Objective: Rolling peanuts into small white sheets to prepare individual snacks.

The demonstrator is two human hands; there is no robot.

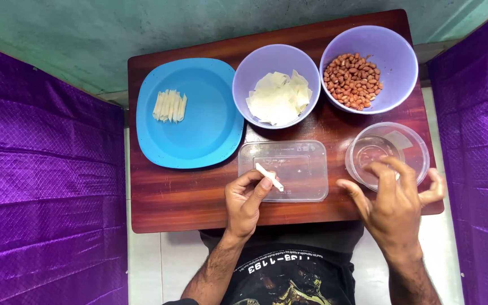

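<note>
- I'm watching the left hand (245, 204) pinching a thin white rolled wrapper (269, 177) over the clear rectangular lid (303, 169).
- The right hand (393, 202) is hovering, fingers spread, over the round clear container (410, 149).
- The dark red wooden table (165, 197) is sitting between purple quilted curtains (40, 181).

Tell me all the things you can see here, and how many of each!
table: one, dark reddish wood, middle of the view
plate: one, blue, left side of the table
rolled sticks: a small row, pale, on the plate
bowl of wrappers: one, lilac, holds pale thin sheets, middle back
bowl of peanuts: one, lilac, holds reddish-brown nuts, back right
rectangular container: one, clear plastic, front middle
round container: one, clear, front right
cloth: purple, quilted, both sides
left hand: holds a white rolled stick over the rectangular container
right hand: fingers spread above the round container
</note>
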